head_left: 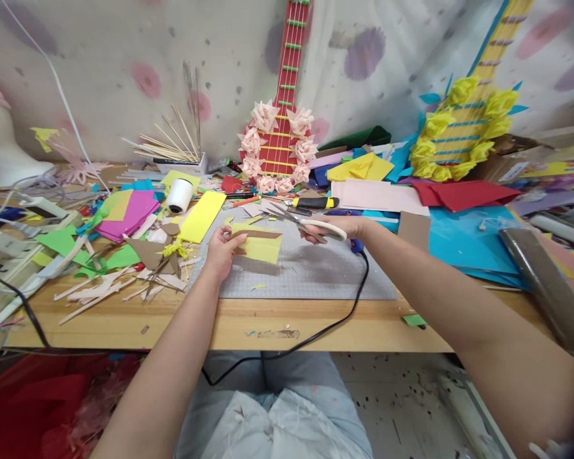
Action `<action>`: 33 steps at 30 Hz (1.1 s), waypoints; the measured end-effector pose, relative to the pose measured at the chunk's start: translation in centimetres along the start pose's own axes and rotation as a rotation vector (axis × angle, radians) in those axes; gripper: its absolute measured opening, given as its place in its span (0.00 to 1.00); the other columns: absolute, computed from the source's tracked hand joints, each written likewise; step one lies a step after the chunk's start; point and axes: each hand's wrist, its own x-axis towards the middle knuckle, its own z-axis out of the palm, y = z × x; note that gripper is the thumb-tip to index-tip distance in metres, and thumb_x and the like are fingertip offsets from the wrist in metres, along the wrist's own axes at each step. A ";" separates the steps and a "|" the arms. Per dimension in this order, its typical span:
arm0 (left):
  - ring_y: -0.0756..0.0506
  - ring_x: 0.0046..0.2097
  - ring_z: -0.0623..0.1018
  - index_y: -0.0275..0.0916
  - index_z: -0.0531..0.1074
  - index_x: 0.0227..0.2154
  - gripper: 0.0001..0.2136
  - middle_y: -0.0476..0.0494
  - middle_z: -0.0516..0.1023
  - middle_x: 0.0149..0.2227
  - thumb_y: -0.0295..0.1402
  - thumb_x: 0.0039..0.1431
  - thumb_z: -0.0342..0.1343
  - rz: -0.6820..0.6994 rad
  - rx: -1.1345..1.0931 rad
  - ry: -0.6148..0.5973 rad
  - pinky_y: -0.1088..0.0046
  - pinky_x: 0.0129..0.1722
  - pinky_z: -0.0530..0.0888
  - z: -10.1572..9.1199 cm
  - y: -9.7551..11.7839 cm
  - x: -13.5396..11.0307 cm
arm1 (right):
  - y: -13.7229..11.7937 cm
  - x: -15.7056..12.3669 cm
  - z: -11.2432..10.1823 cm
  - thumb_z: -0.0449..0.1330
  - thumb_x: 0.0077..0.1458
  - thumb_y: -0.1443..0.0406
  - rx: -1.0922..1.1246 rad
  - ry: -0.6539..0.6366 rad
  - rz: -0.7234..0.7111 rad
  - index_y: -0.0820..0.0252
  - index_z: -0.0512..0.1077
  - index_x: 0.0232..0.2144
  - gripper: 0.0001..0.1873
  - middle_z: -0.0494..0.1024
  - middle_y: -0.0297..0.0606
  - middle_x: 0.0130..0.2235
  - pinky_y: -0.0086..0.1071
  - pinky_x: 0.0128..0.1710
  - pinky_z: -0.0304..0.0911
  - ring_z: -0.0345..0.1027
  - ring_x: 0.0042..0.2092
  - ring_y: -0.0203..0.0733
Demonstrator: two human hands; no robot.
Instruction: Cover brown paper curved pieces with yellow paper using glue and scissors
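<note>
My left hand [222, 252] pinches the left edge of a yellow foam piece [263, 247] with a brown cardboard strip across its top, held just above the grey cutting mat [310, 274]. My right hand [339, 228] is closed round the white handles of a pair of scissors [296, 220]. The scissor blades are open and point left, a little beyond the yellow piece's top edge. Small yellow offcuts lie on the mat near the scissors.
Coloured foam sheets cover the wooden table [182, 322] on both sides. A white tape roll [180, 195], a yellow-handled knife [316, 203], a red paper guitar [280, 137] and a yellow one [463, 127] stand behind. A black cord [335, 319] hangs over the front edge.
</note>
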 end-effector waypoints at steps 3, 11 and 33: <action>0.52 0.22 0.73 0.40 0.56 0.29 0.25 0.55 0.72 0.24 0.32 0.28 0.66 0.012 0.005 0.026 0.80 0.18 0.67 -0.1 0.0 0.1 | -0.2 -0.5 -0.1 0.51 0.50 0.45 -0.016 0.031 0.040 0.63 0.61 0.33 0.25 0.62 0.32 0.27 0.27 0.27 0.53 0.54 0.27 0.30; 0.51 0.22 0.73 0.41 0.56 0.30 0.24 0.55 0.71 0.22 0.34 0.31 0.66 0.124 0.167 0.121 0.78 0.19 0.69 -0.5 -0.7 0.4 | -1.5 -1.5 -0.2 0.54 0.48 0.48 -0.171 0.008 0.160 0.62 0.63 0.29 0.22 0.62 0.31 0.23 0.26 0.25 0.52 0.55 0.25 0.30; 0.50 0.22 0.74 0.40 0.56 0.29 0.27 0.55 0.73 0.23 0.33 0.27 0.67 0.000 0.029 0.020 0.78 0.20 0.68 0.0 -0.6 0.0 | -0.2 1.2 0.5 0.56 0.45 0.44 0.034 -0.172 0.177 0.64 0.64 0.35 0.28 0.64 0.32 0.25 0.25 0.23 0.52 0.57 0.26 0.30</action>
